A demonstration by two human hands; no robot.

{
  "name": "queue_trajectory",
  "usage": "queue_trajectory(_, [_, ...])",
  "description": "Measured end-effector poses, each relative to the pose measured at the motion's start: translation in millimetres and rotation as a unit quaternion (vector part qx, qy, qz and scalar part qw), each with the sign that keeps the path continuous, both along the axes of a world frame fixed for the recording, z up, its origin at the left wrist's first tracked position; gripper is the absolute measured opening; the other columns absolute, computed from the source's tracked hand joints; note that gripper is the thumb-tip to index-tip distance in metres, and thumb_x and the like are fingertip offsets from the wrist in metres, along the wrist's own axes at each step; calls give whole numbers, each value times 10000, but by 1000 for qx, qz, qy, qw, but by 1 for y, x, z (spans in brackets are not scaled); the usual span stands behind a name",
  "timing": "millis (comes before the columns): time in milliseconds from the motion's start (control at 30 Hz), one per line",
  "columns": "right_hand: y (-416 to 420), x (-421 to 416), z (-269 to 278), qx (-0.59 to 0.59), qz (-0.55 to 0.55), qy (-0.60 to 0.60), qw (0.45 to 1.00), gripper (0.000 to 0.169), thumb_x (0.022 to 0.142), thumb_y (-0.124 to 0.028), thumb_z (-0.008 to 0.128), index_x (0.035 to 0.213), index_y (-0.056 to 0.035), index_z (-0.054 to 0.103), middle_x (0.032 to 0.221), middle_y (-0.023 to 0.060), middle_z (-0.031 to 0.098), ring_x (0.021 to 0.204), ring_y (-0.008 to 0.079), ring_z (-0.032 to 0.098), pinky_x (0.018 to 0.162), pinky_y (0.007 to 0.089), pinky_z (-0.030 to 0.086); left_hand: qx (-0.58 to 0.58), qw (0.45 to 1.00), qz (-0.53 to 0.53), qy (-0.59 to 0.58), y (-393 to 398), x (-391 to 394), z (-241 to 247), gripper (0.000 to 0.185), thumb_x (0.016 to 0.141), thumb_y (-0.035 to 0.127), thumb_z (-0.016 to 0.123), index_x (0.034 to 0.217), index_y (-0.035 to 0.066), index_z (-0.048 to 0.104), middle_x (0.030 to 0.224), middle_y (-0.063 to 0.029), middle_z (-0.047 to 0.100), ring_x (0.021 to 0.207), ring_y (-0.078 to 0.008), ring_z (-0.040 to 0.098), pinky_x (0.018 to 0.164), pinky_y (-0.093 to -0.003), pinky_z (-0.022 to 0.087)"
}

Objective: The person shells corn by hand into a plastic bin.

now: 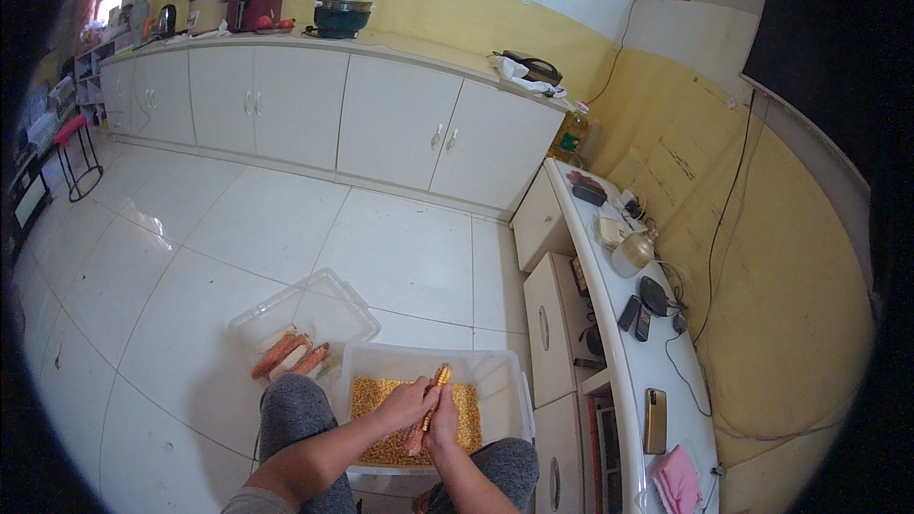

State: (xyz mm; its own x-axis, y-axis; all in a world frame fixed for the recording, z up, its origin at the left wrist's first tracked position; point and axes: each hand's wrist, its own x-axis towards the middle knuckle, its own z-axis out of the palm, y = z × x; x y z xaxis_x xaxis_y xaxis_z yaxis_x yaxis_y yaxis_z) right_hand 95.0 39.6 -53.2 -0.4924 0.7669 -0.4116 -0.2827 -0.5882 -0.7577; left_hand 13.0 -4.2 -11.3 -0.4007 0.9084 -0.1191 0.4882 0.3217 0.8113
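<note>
Both my hands are close together above a clear plastic storage box [500,371] that holds loose yellow corn kernels [378,435]. My right hand [444,417] is closed around a partly shelled ear of corn [444,375], with yellow kernels still on its upper part. My left hand [407,403] presses against the same ear from the other side. A reddish bare cob end [413,442] sticks out below the hands; whether it is a second cob is unclear. Left of the box, several bare corncobs [275,355] lie in an upturned clear plastic lid [335,285] on the floor.
My knees flank the box. Close on the right stands a low white cabinet [546,328] bearing a gold phone [655,421], a pink cloth [677,478], remote controls [629,313] and cables. Long white cupboards [400,121] line the far wall; a red-topped stool [70,130] stands far left.
</note>
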Motion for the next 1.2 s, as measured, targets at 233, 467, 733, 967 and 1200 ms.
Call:
queue_trajectory(233, [-3,-2,1,6,11,-7,1000,372,890,-381,360,957,-47,510,872,65,536,791,154,512,706,314,435,4,999,-18,30,3,-6,-21,354,829,272,339,907,-46,474,722,-306,536,703,-449,535,666,-504,419])
queue_trajectory(467, [-1,0,-8,41,11,-7,999,357,897,-359,355,935,-43,517,817,56,547,720,141,524,647,292,445,10,1000,3,-2,1,-3,-8,485,860,404,319,893,-48,492,775,-303,542,774,-445,524,718,-485,405])
queue_trajectory(733, [0,-2,-6,6,7,-6,1000,352,902,-363,336,883,-54,503,759,49,518,661,137,494,598,290,434,25,1000,-10,10,4,-6,-18,462,880,381,279,890,-28,495,804,-284,545,783,-433,522,723,-481,402])
queue_trajectory(967, [-6,-5,4,14,-1,4,1000,362,902,-379,326,888,-60,495,791,48,514,702,136,491,630,294,430,49,996,-38,67,6,-9,-37,406,876,321,266,882,-21,484,787,-259,550,768,-432,518,716,-481,403])
queue_trajectory(1200, [2,-3,-16,59,14,-10,998,381,897,-362,351,918,-21,518,823,53,515,724,125,470,654,286,411,6,1000,15,-18,4,-4,-8,481,880,387,266,897,-31,504,820,-276,550,791,-430,520,738,-469,401])
